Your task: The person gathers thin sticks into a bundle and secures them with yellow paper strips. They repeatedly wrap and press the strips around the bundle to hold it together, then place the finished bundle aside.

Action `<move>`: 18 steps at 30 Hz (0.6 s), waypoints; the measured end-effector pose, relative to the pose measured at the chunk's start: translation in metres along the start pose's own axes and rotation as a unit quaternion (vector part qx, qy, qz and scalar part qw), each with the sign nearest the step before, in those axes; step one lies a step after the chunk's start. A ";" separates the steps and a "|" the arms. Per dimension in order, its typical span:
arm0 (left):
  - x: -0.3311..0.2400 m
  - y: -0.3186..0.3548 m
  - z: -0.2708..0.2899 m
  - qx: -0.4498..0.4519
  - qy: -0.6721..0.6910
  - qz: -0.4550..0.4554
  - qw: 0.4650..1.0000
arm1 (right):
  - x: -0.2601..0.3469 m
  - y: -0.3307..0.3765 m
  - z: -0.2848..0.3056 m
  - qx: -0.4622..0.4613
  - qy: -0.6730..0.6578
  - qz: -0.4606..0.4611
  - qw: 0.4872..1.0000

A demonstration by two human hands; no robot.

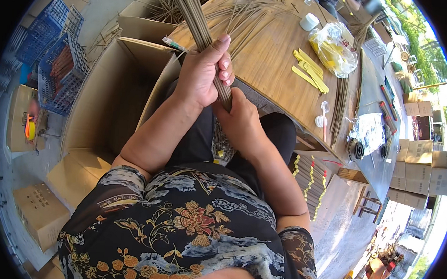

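A bundle of thin brown incense-like sticks slants up and away from my lap. My left hand wraps round its middle, thumb on top. Lower down, my right hand closes round the near end, whose tip hides in the palm. More loose sticks fan out across the wooden table just beyond my hands. To the right on the table lie yellow paper strips beside a clear plastic bag with yellow contents.
A large open cardboard box stands at my left, with blue plastic crates past it. A white round container sits on the table near the bag. Stacked cartons rise at the far right. Another person is at the table's far side.
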State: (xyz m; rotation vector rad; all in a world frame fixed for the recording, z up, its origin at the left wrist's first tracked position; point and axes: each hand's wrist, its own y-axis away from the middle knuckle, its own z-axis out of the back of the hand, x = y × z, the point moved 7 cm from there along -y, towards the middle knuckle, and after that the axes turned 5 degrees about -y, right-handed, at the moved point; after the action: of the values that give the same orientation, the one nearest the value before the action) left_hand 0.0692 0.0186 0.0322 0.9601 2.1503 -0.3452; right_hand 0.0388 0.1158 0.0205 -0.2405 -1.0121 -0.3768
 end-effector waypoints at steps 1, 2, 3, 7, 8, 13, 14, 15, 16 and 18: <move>-0.003 0.002 -0.007 0.039 0.025 0.007 0.999 | -0.002 0.005 -0.002 0.069 -0.095 -0.064 0.991; -0.007 0.002 -0.009 0.077 0.061 0.017 0.995 | -0.001 0.013 -0.005 0.137 -0.189 -0.128 0.964; -0.013 -0.001 -0.007 0.117 0.087 0.021 0.989 | 0.004 0.025 -0.009 0.189 -0.329 -0.157 0.912; -0.017 0.011 -0.012 0.075 0.033 -0.002 0.997 | -0.001 0.042 -0.010 0.162 -0.265 -0.161 0.937; -0.017 0.016 -0.013 0.036 -0.003 -0.016 0.999 | -0.002 0.038 -0.003 0.096 -0.159 -0.079 0.979; -0.016 0.025 -0.021 0.024 -0.021 -0.031 0.999 | 0.004 0.048 0.002 0.060 -0.121 -0.060 0.989; -0.014 0.023 -0.027 0.070 0.014 -0.009 0.997 | 0.005 0.056 -0.002 0.124 -0.216 -0.142 0.958; -0.013 0.022 -0.033 0.116 0.048 0.013 0.992 | 0.005 0.061 -0.005 0.166 -0.296 -0.154 0.928; -0.014 0.022 -0.035 0.136 0.059 0.020 0.989 | 0.006 0.065 -0.008 0.206 -0.373 -0.165 0.890; -0.013 0.024 -0.038 0.176 0.081 0.035 0.980 | 0.004 0.067 -0.009 0.210 -0.405 -0.163 0.875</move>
State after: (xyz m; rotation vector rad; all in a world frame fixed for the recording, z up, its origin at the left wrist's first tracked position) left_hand 0.0721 0.0471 0.0692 1.2964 2.2375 -0.6503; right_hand 0.0758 0.1727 0.0175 0.2023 -1.9487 -0.3513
